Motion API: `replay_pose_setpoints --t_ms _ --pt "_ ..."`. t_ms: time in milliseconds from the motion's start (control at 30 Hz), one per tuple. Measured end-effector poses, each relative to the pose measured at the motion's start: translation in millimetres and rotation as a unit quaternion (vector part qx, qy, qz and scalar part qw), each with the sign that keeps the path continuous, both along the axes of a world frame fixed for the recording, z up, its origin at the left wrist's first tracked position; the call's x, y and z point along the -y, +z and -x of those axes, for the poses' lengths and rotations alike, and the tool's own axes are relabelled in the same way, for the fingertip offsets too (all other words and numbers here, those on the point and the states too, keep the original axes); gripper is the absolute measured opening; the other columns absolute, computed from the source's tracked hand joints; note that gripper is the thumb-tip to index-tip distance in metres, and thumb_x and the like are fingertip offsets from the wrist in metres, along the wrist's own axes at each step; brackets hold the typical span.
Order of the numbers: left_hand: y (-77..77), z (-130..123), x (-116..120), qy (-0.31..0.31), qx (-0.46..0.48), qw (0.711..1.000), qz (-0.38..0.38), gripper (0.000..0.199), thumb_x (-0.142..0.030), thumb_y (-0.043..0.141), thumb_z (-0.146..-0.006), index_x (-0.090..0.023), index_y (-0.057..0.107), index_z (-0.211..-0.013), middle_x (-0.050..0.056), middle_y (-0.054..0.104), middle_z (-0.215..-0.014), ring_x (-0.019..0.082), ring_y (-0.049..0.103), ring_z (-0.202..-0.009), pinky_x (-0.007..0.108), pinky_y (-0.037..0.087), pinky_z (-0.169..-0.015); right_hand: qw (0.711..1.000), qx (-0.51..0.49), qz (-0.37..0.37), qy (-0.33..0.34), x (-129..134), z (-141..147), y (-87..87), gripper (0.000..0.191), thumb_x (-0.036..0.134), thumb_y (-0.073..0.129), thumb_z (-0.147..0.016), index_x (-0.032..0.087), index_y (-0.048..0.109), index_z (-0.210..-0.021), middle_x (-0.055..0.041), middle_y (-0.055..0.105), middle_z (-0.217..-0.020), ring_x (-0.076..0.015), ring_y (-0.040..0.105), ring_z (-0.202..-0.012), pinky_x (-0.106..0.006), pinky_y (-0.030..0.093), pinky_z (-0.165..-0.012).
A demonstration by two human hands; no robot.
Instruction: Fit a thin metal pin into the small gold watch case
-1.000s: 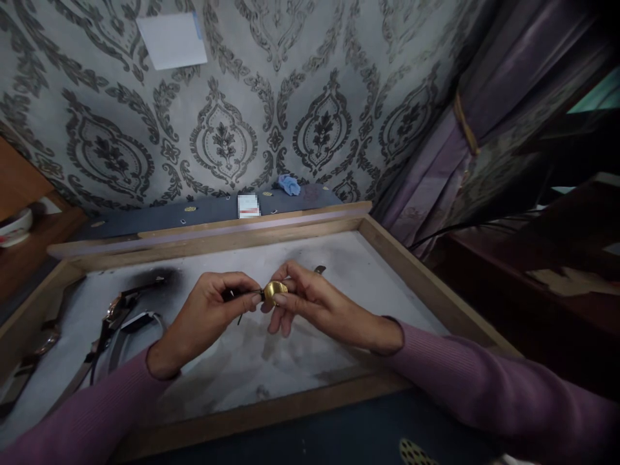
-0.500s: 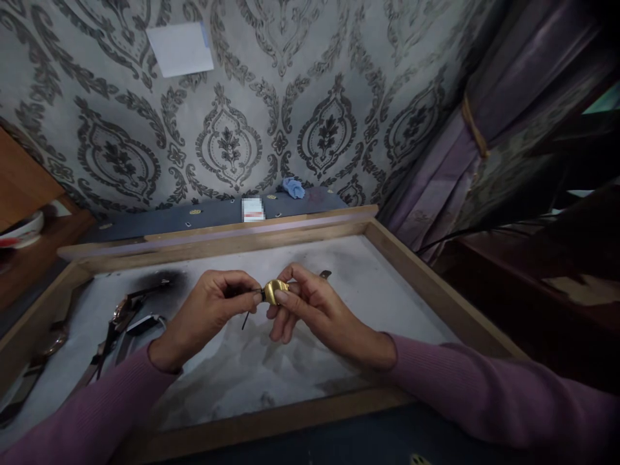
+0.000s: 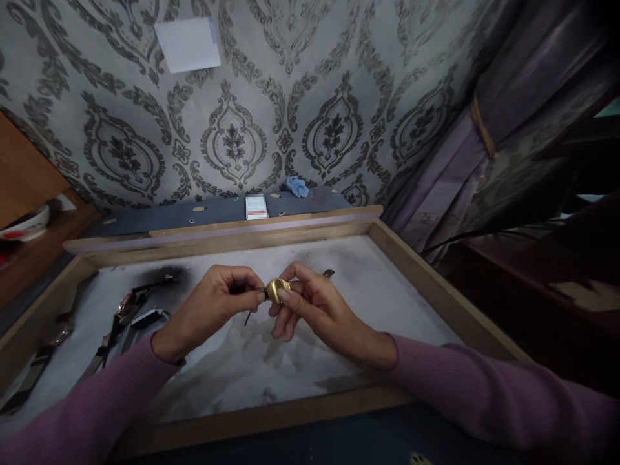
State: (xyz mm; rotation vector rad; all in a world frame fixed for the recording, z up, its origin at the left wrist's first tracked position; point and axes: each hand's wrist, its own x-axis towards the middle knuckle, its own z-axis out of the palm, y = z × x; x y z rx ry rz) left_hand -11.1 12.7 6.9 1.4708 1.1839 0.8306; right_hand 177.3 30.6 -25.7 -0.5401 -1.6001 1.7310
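Note:
Between my two hands, above the wooden tray, is a gold-coloured wristwatch, its smooth metal case facing me. My right hand grips the case with thumb and fingers. At the case's left edge, my left hand pinches a small dark part, probably the strap end; the fingers hide most of it. A thin dark strip hangs below the left fingertips. Behind my right hand a brown strap tip shows; whether it joins the watch I cannot tell.
Several watches with dark straps, one of them rose-gold, lie in the tray's left part. Behind the tray are a small white box and a crumpled blue cloth. A bowl stands far left; a purple curtain hangs right.
The whole view has shifted slightly, so the surroundings appear a little further right. Both hands keep their hold on the watch, with hardly any movement between them.

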Motion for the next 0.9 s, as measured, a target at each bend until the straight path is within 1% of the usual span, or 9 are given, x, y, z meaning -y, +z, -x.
replay_pose_setpoints --t_ms 233,400,567,900 --pt "-2.4 1.4 -0.4 -0.002 0.014 1.000 0.017 0.010 -0.024 0.063 -0.075 -0.015 0.063 -0.072 -0.003 0.055 -0.063 0.010 0.044 -0.060 0.024 0.034 -0.058 0.999 -0.017 0.027 0.007 -3.6 2.3 -1.3 0.025 0.039 0.057 -0.092 0.018 0.042 -0.091 -0.0003 0.064 -0.075 -0.0105 0.067 -0.057 -0.017 0.053 -0.048" --pt "-3.2 0.8 -1.1 -0.009 0.017 1.000 0.021 0.009 -0.024 0.061 -0.074 -0.015 0.064 -0.073 -0.003 0.056 -0.065 0.010 0.045 -0.062 0.025 0.035 -0.060 0.999 -0.014 0.036 0.010 -4.2 1.3 -1.4 0.027 0.040 0.059 -0.091 0.017 0.044 -0.094 -0.0016 0.065 -0.075 -0.0104 0.067 -0.056 -0.016 0.050 -0.046" --pt "-2.2 -0.4 -0.3 -0.002 0.025 0.999 0.031 0.008 -0.023 0.061 -0.071 -0.016 0.061 -0.069 -0.003 0.054 -0.063 0.010 0.043 -0.060 0.025 0.034 -0.060 0.999 -0.016 0.043 0.017 -4.9 1.5 -1.1 0.029 0.042 0.060 -0.090 0.017 0.045 -0.096 -0.0018 0.065 -0.075 -0.0107 0.066 -0.055 -0.016 0.049 -0.045" --pt "-2.6 -0.8 -0.3 0.015 0.041 0.998 0.041 0.009 -0.025 0.063 -0.070 -0.016 0.062 -0.070 -0.003 0.055 -0.064 0.011 0.044 -0.061 0.024 0.035 -0.059 0.999 -0.020 0.040 0.018 -5.4 1.6 -0.1 0.027 0.041 0.058 -0.091 0.016 0.047 -0.096 -0.0018 0.065 -0.075 -0.0105 0.066 -0.055 -0.016 0.047 -0.043"
